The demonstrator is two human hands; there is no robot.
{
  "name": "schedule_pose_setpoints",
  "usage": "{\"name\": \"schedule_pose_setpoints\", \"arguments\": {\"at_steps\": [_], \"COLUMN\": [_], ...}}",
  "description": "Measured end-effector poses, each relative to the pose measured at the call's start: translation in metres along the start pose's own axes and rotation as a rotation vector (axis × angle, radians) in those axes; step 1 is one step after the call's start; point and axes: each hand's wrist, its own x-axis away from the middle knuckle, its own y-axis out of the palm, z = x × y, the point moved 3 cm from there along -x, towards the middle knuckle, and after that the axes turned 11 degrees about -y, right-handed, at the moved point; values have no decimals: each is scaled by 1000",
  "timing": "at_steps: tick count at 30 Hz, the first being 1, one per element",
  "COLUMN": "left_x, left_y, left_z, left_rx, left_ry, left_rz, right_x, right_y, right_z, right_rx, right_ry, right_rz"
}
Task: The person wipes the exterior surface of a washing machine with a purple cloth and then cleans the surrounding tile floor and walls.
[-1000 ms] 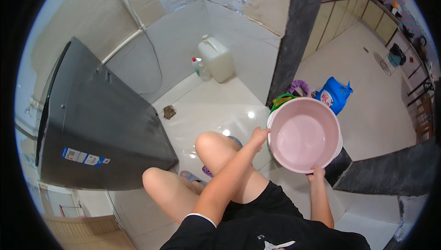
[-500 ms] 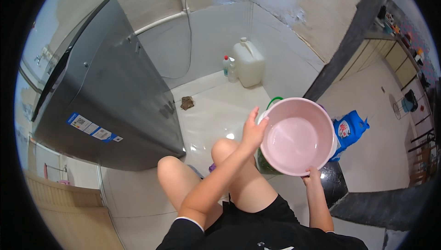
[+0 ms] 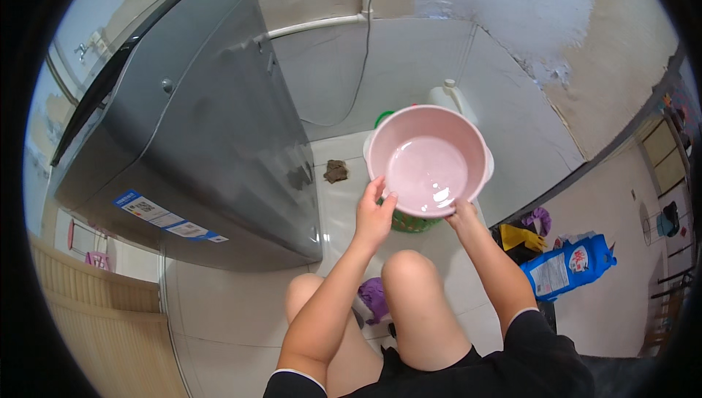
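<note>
A round pink basin with white side handles is held out ahead of me, its inside facing up toward me. My left hand grips the near-left rim, thumb over the edge. On the near-right rim my right hand is closed as well, its fingers partly under the basin. A shiny patch shows on the basin's bottom. Below it, a green plastic basket is mostly hidden, with part of its rim showing beyond the basin.
A grey washing machine stands on the left. Behind the basin is a whitish jug in the corner. A brown rag lies on the tiles. Right of me are yellow gloves and a blue bag. Purple cloth lies between my legs.
Both hands have carried the pink basin from the right to the far middle, over the green basket. My left hand has shifted to the near rim, and the view has turned right.
</note>
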Motion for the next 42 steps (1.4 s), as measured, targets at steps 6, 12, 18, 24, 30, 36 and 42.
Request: {"name": "schedule_pose_setpoints", "arguments": {"at_steps": [6, 12, 18, 24, 30, 36, 42], "left_x": [-17, -34, -35, -20, 13, 52, 55], "left_y": [-3, -4, -27, -12, -39, -68, -100], "left_z": [-2, -18, -28, -48, -131, -234, -317], "left_rx": [-5, -154, -486, -783, -1279, -1613, -1365], "left_ry": [-86, 19, 199, 216, -117, -532, -519], "left_rz": [0, -28, 41, -59, -46, -294, -71], "right_x": [-24, -7, 111, 124, 159, 174, 175], "right_y": [106, 109, 94, -43, -155, -226, -191], "right_z": [53, 40, -4, 60, 163, 234, 257], "right_rx": [301, 723, 671, 1098, 1390, 1592, 1541], "right_ry": [151, 88, -161, -649, -499, -476, -781], "right_rz": [-303, -483, -740, -811, -795, -885, -954]}}
